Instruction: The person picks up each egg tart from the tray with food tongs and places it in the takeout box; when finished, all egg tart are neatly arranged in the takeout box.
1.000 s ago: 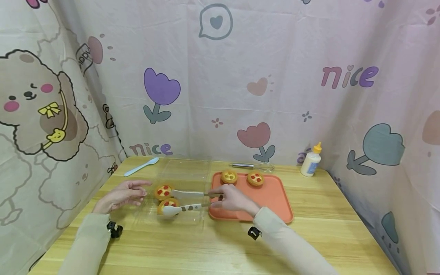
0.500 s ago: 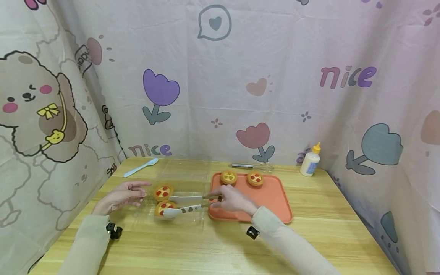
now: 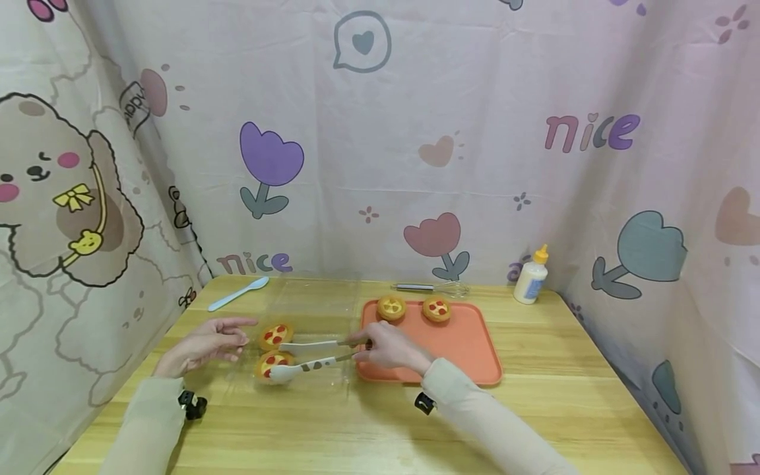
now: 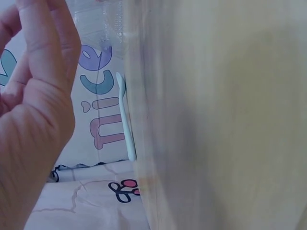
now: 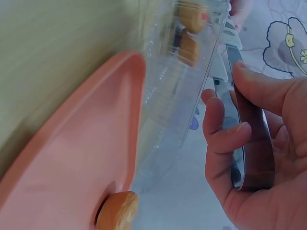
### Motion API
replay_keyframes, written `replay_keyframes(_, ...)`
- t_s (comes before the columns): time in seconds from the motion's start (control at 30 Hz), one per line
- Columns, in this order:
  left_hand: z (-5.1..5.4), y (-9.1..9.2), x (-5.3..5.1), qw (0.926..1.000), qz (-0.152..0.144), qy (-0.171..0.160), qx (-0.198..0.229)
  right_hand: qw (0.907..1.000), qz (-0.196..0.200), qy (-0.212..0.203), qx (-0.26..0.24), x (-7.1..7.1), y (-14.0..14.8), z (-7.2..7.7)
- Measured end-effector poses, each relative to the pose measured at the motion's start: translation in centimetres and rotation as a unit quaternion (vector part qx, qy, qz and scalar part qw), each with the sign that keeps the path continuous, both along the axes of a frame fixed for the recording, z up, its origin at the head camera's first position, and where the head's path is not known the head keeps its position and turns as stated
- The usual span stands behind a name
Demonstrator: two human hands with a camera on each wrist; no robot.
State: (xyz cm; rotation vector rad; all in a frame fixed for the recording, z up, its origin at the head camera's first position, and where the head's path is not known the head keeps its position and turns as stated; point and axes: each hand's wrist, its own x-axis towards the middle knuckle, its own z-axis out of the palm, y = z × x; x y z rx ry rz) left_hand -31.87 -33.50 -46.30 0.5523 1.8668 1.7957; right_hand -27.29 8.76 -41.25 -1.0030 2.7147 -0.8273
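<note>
1. Tongs (image 3: 313, 365) are gripped in the right hand (image 3: 388, 344), thumb and curled fingers around the metal; one white tip lies over the near tart (image 3: 267, 361), the other beside the far tart (image 3: 275, 335).
2. Both these tarts sit side by side in the clear plastic box (image 5: 168, 96). Whether the tips squeeze the near one I cannot tell; an off-centre pinch could let it slip or roll.
3. With the pair so close, the tip between them could shove the far tart against the wall.
4. Left hand (image 3: 204, 343), fingers relaxed, holds nothing beside the box. Thin plastic looks light, so tongs catching its rim might drag it.
5. Two more tarts stand along the back of the orange tray (image 3: 451, 346); a careless sweep by the right hand could knock the closer one, the yellow-topped tart (image 3: 391, 308).
</note>
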Motion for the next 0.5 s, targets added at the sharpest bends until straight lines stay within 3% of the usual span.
replay_keyframes(0.23, 0.01, 0.07, 0.05, 0.9999, 0.008, -0.003, -0.011, 0.9999, 0.002, 0.014, 0.006, 0.2, -0.66, 0.18)
replay_keyframes(0.5, 0.07, 0.09, 0.03, 0.9999, 0.005, -0.007, -0.008, 0.9995, 0.005, -0.028, -0.014, -0.23, 0.03, 0.17)
